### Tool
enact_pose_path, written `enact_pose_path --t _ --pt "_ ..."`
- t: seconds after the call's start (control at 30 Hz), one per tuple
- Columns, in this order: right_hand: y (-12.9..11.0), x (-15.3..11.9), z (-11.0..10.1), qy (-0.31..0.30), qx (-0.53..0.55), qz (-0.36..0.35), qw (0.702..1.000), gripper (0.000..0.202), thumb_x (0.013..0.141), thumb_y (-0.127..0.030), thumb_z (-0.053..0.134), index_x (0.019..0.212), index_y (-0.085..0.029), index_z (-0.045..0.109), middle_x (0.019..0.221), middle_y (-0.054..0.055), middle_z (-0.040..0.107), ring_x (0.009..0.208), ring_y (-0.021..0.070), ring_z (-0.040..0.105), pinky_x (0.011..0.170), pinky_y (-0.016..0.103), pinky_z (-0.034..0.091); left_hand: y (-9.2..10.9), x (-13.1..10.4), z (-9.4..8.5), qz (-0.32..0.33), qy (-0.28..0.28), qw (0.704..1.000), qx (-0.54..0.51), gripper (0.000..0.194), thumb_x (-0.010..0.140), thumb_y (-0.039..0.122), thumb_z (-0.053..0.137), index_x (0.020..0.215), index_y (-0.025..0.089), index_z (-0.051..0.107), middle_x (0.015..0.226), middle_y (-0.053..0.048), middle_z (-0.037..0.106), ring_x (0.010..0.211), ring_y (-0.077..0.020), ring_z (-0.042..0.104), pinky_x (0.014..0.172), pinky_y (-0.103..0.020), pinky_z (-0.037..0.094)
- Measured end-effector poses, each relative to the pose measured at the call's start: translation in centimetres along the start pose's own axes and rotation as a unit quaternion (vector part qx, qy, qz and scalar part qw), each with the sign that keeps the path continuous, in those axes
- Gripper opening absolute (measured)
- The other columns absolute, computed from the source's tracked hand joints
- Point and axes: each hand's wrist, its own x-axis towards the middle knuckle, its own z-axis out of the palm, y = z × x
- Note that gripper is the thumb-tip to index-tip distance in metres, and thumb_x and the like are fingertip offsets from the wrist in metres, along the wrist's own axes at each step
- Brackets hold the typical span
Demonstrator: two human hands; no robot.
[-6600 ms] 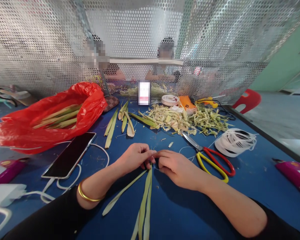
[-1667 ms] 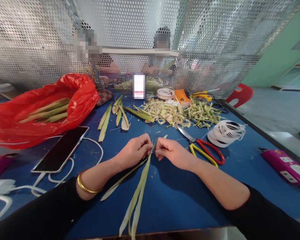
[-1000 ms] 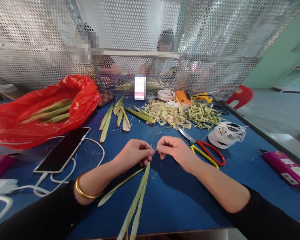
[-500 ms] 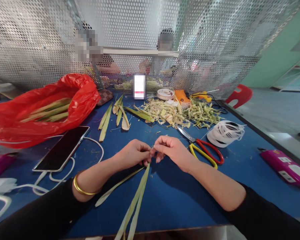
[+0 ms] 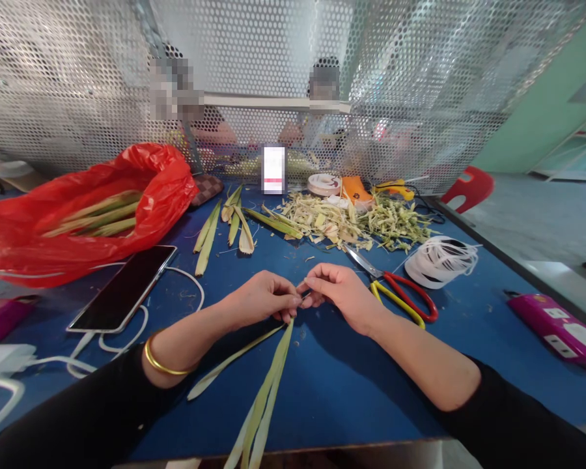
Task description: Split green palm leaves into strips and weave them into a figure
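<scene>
My left hand (image 5: 268, 298) is closed in a pinch on the narrow ends of long pale-green leaf strips (image 5: 268, 384), which trail down past the table's front edge. One separate strip (image 5: 234, 359) slants off to the lower left from the same fingers. Touching or almost touching it, my right hand (image 5: 334, 290) has thumb and fingertips pinched together; whatever lies between them is too small to make out. Right of that hand lie scissors (image 5: 395, 296) with one red and one yellow handle, blades slightly apart. A roll of white cord (image 5: 439, 262) rests just beyond them.
A red plastic bag (image 5: 161, 169) with leaf stalks stands at left, near a phone (image 5: 124, 290) on a white cable. Leaf scraps (image 5: 332, 218) are heaped at the back before a perforated metal screen (image 5: 254, 39). A purple box-like device (image 5: 557, 326) lies at right. Two people sit behind the screen.
The fingertips of both hands have shifted slightly, and the right fingers are a little more drawn together. The leaf strips hang almost as before.
</scene>
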Motion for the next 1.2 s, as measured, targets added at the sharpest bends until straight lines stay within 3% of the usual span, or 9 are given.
enact_pose_path --t 0.13,0.2,0.27,0.37,0.5,0.63,0.87,1.2 --pt "0.2 0.3 -0.6 0.087 -0.111 -0.068 0.988 0.017 0.082 -0.032 0.058 0.09 -0.018 0.065 0.07 0.001 0.065 0.064 0.0145 0.062 0.064 0.029 0.046 -0.2 0.1 0.3 -0.006 0.04 0.999 -0.032 0.02 0.071 0.034 0.065 0.069 0.014 0.068 0.058 0.0 0.063 0.052 -0.0095 0.056 0.054 -0.021 0.043" --pt "0.2 0.4 -1.0 0.141 -0.19 -0.133 0.962 0.015 0.083 -0.032 0.058 0.086 -0.02 0.067 0.074 0.001 0.064 0.065 0.0151 0.059 0.065 0.03 0.045 -0.1 0.1 0.4 -0.014 0.052 0.998 -0.045 0.019 0.069 0.032 0.067 0.071 0.014 0.069 0.06 -0.001 0.064 0.052 -0.0092 0.056 0.053 -0.021 0.043" --pt "0.1 0.2 -1.2 0.155 -0.25 -0.19 0.937 0.015 0.083 -0.031 0.06 0.076 -0.021 0.067 0.076 0.002 0.062 0.067 0.0153 0.056 0.065 0.03 0.044 0.0 0.1 0.4 -0.018 0.061 0.997 -0.053 0.018 0.069 0.031 0.067 0.071 0.014 0.069 0.06 0.0 0.064 0.052 -0.0089 0.056 0.051 -0.02 0.042" --pt "0.1 0.0 -1.0 0.109 -0.305 -0.231 0.918 0.009 0.082 -0.028 0.063 0.076 -0.022 0.068 0.078 0.002 0.06 0.073 0.0159 0.056 0.068 0.029 0.044 0.2 0.0 0.4 -0.015 0.063 0.996 -0.055 0.017 0.072 0.031 0.065 0.069 0.014 0.067 0.06 0.0 0.063 0.052 -0.0085 0.056 0.05 -0.019 0.04" --pt "0.4 -0.2 -0.8 0.043 -0.378 -0.233 0.895 0.006 0.082 -0.028 0.064 0.081 -0.024 0.069 0.082 0.002 0.058 0.076 0.0157 0.057 0.07 0.029 0.044 0.1 0.0 0.4 0.0 0.064 0.997 -0.046 0.021 0.072 0.033 0.065 0.061 0.015 0.062 0.057 0.001 0.06 0.052 -0.0082 0.054 0.048 -0.018 0.038" --pt "0.4 -0.2 -0.8 0.053 -0.396 -0.234 0.886 0.013 0.085 -0.026 0.061 0.073 -0.022 0.065 0.078 0.001 0.056 0.071 0.0142 0.055 0.068 0.028 0.042 0.0 0.1 0.3 -0.004 0.079 0.995 -0.052 0.02 0.071 0.034 0.066 0.065 0.015 0.065 0.059 0.001 0.063 0.051 -0.0084 0.054 0.046 -0.019 0.037" --pt "0.0 -0.6 -0.4 0.046 -0.412 -0.251 0.875 0.01 0.083 -0.026 0.064 0.074 -0.022 0.065 0.08 0.002 0.058 0.073 0.0152 0.055 0.068 0.029 0.041 0.0 0.1 0.2 -0.018 0.12 0.99 -0.076 0.013 0.068 0.026 0.069 0.074 0.015 0.067 0.056 0.002 0.062 0.047 -0.0079 0.053 0.041 -0.018 0.032" --pt "-0.2 -0.6 -0.2 -0.004 -0.367 -0.217 0.905 0.012 0.08 -0.022 0.066 0.068 -0.021 0.064 0.076 0.0 0.056 0.07 0.013 0.055 0.068 0.028 0.042 0.1 0.0 0.2 -0.001 0.115 0.991 -0.066 0.012 0.064 0.022 0.071 0.071 0.015 0.065 0.058 0.003 0.06 0.05 -0.0071 0.052 0.044 -0.018 0.032"
